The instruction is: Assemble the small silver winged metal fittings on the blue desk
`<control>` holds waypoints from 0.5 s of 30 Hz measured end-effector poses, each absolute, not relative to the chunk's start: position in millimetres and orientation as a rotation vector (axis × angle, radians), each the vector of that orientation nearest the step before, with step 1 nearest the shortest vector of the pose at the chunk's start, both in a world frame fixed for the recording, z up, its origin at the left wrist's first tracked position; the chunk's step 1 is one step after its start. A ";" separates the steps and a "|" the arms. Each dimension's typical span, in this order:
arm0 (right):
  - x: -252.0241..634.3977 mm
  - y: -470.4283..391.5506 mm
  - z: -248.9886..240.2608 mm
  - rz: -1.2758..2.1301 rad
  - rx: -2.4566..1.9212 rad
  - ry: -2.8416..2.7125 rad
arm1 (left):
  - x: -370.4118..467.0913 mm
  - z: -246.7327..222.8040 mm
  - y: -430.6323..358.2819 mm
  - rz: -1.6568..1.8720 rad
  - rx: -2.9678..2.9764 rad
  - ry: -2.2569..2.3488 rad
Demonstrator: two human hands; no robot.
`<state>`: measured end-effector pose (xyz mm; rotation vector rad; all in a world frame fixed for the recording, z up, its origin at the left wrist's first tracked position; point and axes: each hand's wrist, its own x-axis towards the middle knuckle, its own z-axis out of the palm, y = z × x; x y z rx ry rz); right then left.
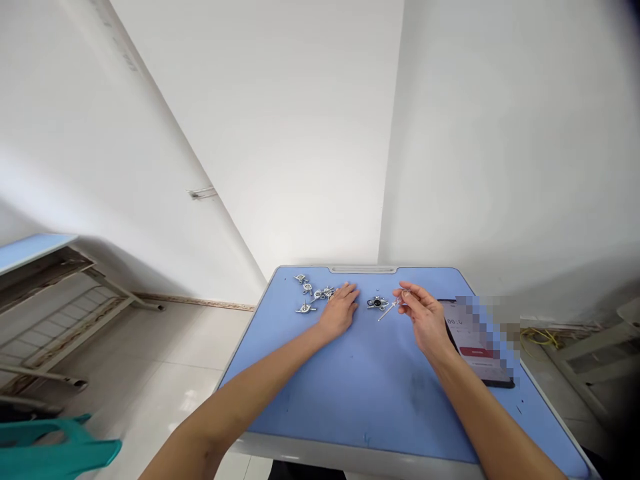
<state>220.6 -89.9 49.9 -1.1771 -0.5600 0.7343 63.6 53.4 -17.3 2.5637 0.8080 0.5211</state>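
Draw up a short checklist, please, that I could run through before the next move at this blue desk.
1. Screwdriver held in the right hand: ok.
2. Left hand steadying the dark-centred metal part: not ok, it is beside the cluster of other metal parts.
3. Metal parts inside the edge of the desk: ok for those visible.
4. Screwdriver tip seated in a screw: not ok, it points down beside the dark-centred metal part.
5. Left hand free of small parts: cannot tell, its underside is hidden.

Screwdriver (388, 311) and small metal parts (306, 307)
Screwdriver: clear handle, slim metal shaft, held slanted. Small metal parts: silvery, irregular, loosely grouped on table (350, 393). Black-centred part (377, 303): apart from group, near screwdriver shaft.
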 end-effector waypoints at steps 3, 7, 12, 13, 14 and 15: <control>220.6 -90.0 50.3 0.744 -1.178 -0.562 | 76.0 -15.9 63.3 0.542 2.549 0.885; 220.1 -90.2 49.9 0.747 -1.181 -0.567 | 86.3 -14.0 70.9 0.559 2.529 0.940; 218.9 -90.0 49.7 0.758 -1.180 -0.575 | 89.8 -13.0 80.7 0.561 2.509 0.955; 218.9 -90.0 49.6 0.759 -1.178 -0.575 | 90.0 -12.6 83.1 0.560 2.506 0.955; 219.1 -90.0 49.5 0.758 -1.176 -0.575 | 89.8 -11.9 85.5 0.558 2.503 0.953; 219.5 -90.0 49.2 0.757 -1.175 -0.575 | 89.3 -11.1 87.8 0.557 2.501 0.951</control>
